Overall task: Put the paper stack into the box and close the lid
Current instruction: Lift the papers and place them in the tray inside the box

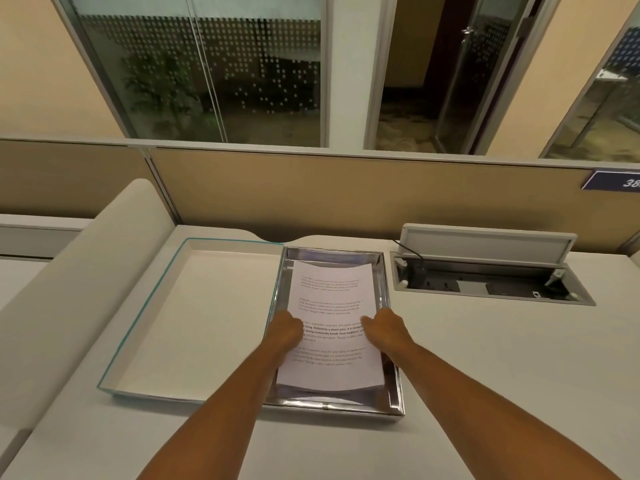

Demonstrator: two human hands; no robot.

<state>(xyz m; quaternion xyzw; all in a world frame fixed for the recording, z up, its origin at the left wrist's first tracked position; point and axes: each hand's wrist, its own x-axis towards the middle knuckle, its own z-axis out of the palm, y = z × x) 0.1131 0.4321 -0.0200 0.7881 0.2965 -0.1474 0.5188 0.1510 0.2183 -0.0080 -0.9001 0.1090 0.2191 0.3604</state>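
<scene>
A white paper stack (pixel 332 299) with printed text lies inside a shiny silver box (pixel 393 393) at the middle of the desk. My left hand (pixel 285 329) grips the stack's left edge. On the stack's right edge my right hand (pixel 386 329) holds the paper. The far end of the paper curls up slightly over the box's back wall. The box's lid (pixel 145 317), white inside with a teal rim, lies upside down on the desk, touching the box's left side.
A cable port (pixel 491 282) with a raised flap and a black plug is sunk into the desk right of the box. A tan partition wall (pixel 346 192) runs along the back. A cream divider (pixel 69 271) rises left of the lid.
</scene>
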